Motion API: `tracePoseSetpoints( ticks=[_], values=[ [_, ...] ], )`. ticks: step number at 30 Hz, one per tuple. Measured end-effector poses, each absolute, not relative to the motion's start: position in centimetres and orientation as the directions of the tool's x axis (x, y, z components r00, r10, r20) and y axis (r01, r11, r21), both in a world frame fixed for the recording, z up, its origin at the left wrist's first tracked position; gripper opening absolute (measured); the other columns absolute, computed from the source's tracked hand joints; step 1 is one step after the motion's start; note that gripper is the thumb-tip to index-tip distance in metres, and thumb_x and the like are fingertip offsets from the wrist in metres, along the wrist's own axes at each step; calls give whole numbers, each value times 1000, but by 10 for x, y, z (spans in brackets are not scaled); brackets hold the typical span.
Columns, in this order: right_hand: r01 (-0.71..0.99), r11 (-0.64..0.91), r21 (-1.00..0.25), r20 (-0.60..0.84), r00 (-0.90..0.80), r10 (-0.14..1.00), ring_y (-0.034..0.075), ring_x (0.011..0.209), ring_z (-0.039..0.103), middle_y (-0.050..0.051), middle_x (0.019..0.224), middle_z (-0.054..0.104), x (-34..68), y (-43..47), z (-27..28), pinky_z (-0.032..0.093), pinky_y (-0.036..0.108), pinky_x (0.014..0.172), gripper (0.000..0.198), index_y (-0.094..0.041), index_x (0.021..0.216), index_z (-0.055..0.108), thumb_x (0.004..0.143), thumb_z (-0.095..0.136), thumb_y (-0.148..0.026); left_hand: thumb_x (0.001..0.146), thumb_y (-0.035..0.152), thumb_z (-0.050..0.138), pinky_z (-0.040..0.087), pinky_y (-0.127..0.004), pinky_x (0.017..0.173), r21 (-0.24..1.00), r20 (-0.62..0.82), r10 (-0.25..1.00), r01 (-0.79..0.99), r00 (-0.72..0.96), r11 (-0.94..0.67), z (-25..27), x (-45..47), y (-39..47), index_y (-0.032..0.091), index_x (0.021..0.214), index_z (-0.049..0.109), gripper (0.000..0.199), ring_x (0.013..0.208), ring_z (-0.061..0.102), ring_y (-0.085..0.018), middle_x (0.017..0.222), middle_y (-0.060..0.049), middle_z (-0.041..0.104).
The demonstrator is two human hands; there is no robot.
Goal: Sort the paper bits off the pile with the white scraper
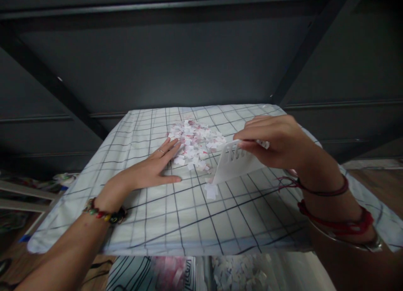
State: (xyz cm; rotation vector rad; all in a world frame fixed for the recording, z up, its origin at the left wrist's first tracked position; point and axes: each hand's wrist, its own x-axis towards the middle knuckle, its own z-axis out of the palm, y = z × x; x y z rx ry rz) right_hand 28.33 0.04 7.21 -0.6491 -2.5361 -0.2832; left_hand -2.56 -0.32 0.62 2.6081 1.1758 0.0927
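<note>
My right hand (272, 140) pinches the top edge of a white flat scraper (237, 163) with slots along that edge. The scraper stands tilted, its lower edge at the cloth. Small paper scraps (211, 191) lie at its near left corner. To the left, a heap of white and pinkish paper scraps (197, 142) is spread on the checked tablecloth (151, 215). My left hand (157, 163) lies flat with its fingers spread, the fingertips touching the heap's left side.
Below the table's front edge are a bag with pink scraps (170, 272) and a clear container of pale scraps (239, 274). A dark panelled wall (176, 64) rises behind the table. At the left stands a white slatted frame (27, 192).
</note>
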Motion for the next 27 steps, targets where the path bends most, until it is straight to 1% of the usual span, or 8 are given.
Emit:
tracePoseSetpoints(
  ticks=[5, 10, 13, 15, 18, 20, 24, 27],
  values=[
    [519, 851, 79, 568, -725, 389, 11, 52, 49, -2, 52, 49, 286, 0, 73, 36, 26, 54, 36, -20, 55, 48, 89, 39, -30, 83, 68, 41, 12, -51, 110, 287, -57, 745, 725, 665, -626, 6, -26, -3, 23, 145, -4, 90, 136, -9, -35, 152, -9, -5],
    [524, 844, 113, 533, -749, 394, 10, 51, 46, -2, 52, 47, 284, 2, 71, 36, 26, 54, 35, -21, 54, 45, 88, 38, -25, 82, 70, 40, 11, -50, 110, 280, -73, 756, 741, 651, -611, 7, -25, -4, 21, 145, -2, 91, 136, -9, -34, 152, -10, -7],
    [551, 819, 159, 585, -721, 372, 11, 51, 46, -2, 51, 47, 283, 2, 71, 37, 26, 56, 34, -21, 55, 46, 88, 38, -25, 82, 70, 39, 11, -50, 110, 279, -65, 754, 737, 654, -615, 7, -25, -4, 20, 146, -2, 91, 136, -9, -34, 152, -11, -6],
    [564, 812, 147, 600, -704, 380, 11, 52, 47, -1, 52, 48, 284, 2, 72, 39, 27, 58, 36, -21, 55, 46, 89, 37, -28, 82, 70, 40, 12, -50, 110, 283, -54, 750, 730, 660, -622, 6, -25, -4, 20, 146, -2, 91, 136, -8, -35, 152, -11, -4],
    [562, 820, 109, 549, -722, 422, 11, 53, 48, -1, 53, 50, 284, 1, 73, 39, 26, 57, 37, -22, 55, 46, 90, 36, -31, 82, 68, 42, 13, -51, 109, 287, -52, 748, 727, 662, -624, 6, -25, -3, 22, 146, -2, 90, 136, -7, -36, 152, -10, -3],
    [564, 817, 121, 516, -739, 434, 11, 51, 47, -2, 53, 49, 284, 1, 72, 38, 26, 55, 36, -22, 55, 45, 89, 35, -29, 83, 67, 43, 13, -52, 109, 291, -60, 750, 730, 659, -618, 6, -26, -3, 23, 146, -2, 89, 136, -7, -36, 152, -9, -3],
    [620, 762, 187, 554, -707, 439, 12, 52, 47, -2, 52, 49, 284, 3, 71, 38, 27, 56, 35, -22, 55, 46, 88, 36, -27, 82, 69, 42, 11, -51, 110, 294, -67, 755, 736, 652, -610, 6, -26, -3, 24, 146, -3, 89, 136, -9, -34, 152, -7, -6],
    [612, 771, 177, 572, -701, 425, 12, 53, 48, -1, 52, 49, 284, 2, 72, 39, 27, 59, 36, -22, 55, 46, 88, 35, -29, 82, 70, 41, 10, -49, 110, 286, -72, 757, 741, 649, -607, 6, -26, -4, 21, 146, -2, 91, 136, -10, -34, 152, -8, -7]
  ],
)
